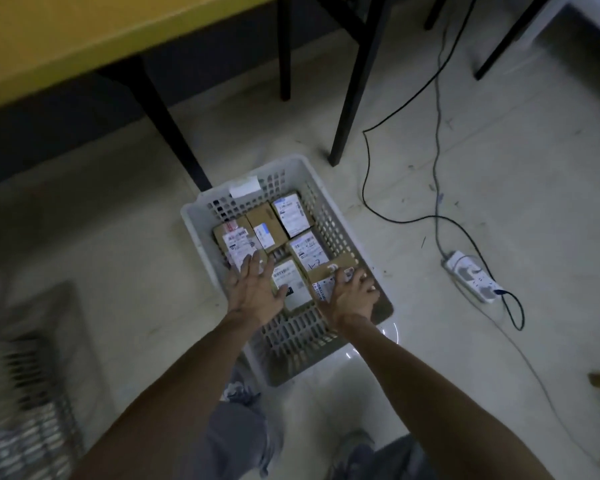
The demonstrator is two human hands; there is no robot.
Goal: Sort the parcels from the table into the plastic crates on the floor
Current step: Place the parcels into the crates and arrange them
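Leans over the white crate (201,216) on the floor, just in front of the yellow worktop (84,39). Grips with the right hand (352,297) a brown parcel (347,263) at the near right corner of the crate, fingers (357,276) curled over its top. Seems tilted there, one side up against the crate's wall, not yet lying flat. Spreads the left hand (253,289) over the left side of the crate, fingers (255,263) straight and released, grasping nothing, perhaps touching the box below. Shows about five other labelled parcels (293,216) inside the crate, packed close together.

Probably the step of seating this parcel. May jam against its neighbour if pushed down while tilted, or stay on top and slide. May pinch the fingers between box and crate wall if let go late. Also a second crate (25,375), blurred, left of the white crate, and a power strip (471,275) with cables right of it, easy to catch with a foot when stepping back.
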